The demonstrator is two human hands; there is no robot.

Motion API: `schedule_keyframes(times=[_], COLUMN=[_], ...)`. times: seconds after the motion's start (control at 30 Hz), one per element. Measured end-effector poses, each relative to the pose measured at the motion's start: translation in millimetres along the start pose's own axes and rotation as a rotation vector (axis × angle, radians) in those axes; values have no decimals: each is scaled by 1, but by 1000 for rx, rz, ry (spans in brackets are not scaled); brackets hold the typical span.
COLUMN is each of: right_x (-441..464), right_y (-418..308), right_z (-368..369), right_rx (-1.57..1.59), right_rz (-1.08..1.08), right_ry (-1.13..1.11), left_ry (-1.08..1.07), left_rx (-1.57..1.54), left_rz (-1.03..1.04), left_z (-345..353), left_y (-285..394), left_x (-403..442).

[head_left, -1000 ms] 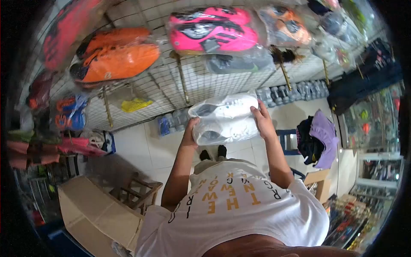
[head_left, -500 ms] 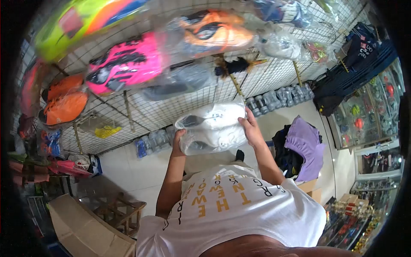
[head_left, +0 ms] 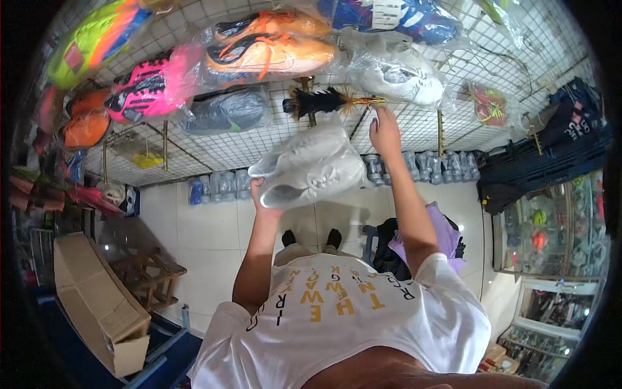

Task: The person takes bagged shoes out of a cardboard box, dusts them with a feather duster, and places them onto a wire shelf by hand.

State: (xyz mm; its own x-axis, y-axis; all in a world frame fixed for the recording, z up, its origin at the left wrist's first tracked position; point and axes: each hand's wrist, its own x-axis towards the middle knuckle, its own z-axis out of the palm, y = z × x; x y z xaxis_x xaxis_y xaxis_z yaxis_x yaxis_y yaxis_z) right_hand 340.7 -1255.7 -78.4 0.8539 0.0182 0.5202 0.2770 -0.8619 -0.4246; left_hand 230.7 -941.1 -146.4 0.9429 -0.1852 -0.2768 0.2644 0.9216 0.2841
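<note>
A pair of white shoes (head_left: 317, 172) in clear plastic wrap is held up in front of the wire rack. My left hand (head_left: 262, 194) grips the pair at its left end, with the thumb on the near side and the other fingers hidden. My right hand (head_left: 387, 135) is raised off the shoes, its fingers at the handle end of a feather duster (head_left: 321, 102). The thumb stands apart from those fingers, and whether they touch the handle is unclear. The duster lies sideways on the rack, dark feathers to the left.
Bagged shoes hang around the duster: an orange pair (head_left: 272, 55), a grey pair (head_left: 227, 111) and another white pair (head_left: 402, 78). Grey dumbbells (head_left: 424, 167) line the rack's foot. A cardboard box (head_left: 97, 305) stands at lower left, purple cloth (head_left: 440, 236) at right.
My right hand has let go of the wrapped shoes and moved up to the duster's handle. The shoes tilted and now hang from my left hand alone. The view has shifted.
</note>
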Motion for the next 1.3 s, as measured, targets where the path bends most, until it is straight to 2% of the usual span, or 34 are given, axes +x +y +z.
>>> schedule_keyframes(times=[0.03, 0.13, 0.23, 0.27, 0.37, 0.47, 0.57, 0.6, 0.63, 0.67, 0.7, 0.77, 0.87, 0.93, 0.97, 1.0, 1.03, 1.1, 1.13, 1.17, 1.2, 1.23, 1.27, 1.3], right_x=[17, 42, 58, 59, 50, -2, -106, -142, -183, -220, -245, -280, -248, -253, -253, -241, -246, -261, -252, -252, -250, -248, -240, -228], right_y=[15, 69, 59, 50, 60, 49, 43, 30, 24, 20, 1, -19, -55, -44, -39, -48, -48, -46, -50, -45, -45, -47, -46, -46], right_z=[11, 65, 73, 63, 46, -5, -29, -37, -24, -16, -14, -5, -20, -10, -5, -11, -10, -7, -24, -26, -30, -31, -31, -38], right_rx=[-125, -407, -358, -353, -268, -264, 161, 276, 416, 431, 289, 330, 267, 301, 317, 403, 337, 202, 311, 281, 252, 223, 167, 303], right_rz=[-145, -334, -114, -108, -289, -126, 189, 373, 413, 432, 363, 2, -106, 374, 607, 707, 545, 216, -12, 6, 25, 48, 226, 654], right_ry=[65, -89, -370, -316, -207, -76, -8, -97, 3, -33, -71, -286, -406, -174, -53, 80, 63, 23, -158, -146, -135, -124, -2, -102], left_ry=[-10, 85, 83, 68, 0, -51, 56, 36, 16, -3, 41, 122, 187, 90, 38, 32, 30, 149, 186, 226, 266, 28, -50, -10], left_rx=[-6, -13, -24, -32, -87, -151, -171, -167, -162, -156, -164, -177, 787, -81, -113, -69, -27, 295, 444, 597, 746, 231, 129, 172], left_rz=[12, 28, 50, 52, 44, 92, 99, 95, 92, 88, 86, 82, 379, 164, 170, 213, 255, 401, 403, 403, 401, 312, 315, 320], left_z=[2, 10, -4, -11, -13, -20, -13, -8, 0, 7, 12, 21, -62, 12, 14, 16, 26, 61, 32, 5, 10, 14, 18, 23], left_y=[1, 0, -2, -4, -12, -27, -41, -44, -47, -51, -55, -62, -85, -70, -71, -70, -69, -71, -74, -76, -71, -69, -66, -65], left_x=[-3, -15, -18, -18, -24, -22, -19, -19, -20, -21, -22, -21, 11, -17, -15, -14, -19, -44, -34, -25, -24, -30, -28, -31])
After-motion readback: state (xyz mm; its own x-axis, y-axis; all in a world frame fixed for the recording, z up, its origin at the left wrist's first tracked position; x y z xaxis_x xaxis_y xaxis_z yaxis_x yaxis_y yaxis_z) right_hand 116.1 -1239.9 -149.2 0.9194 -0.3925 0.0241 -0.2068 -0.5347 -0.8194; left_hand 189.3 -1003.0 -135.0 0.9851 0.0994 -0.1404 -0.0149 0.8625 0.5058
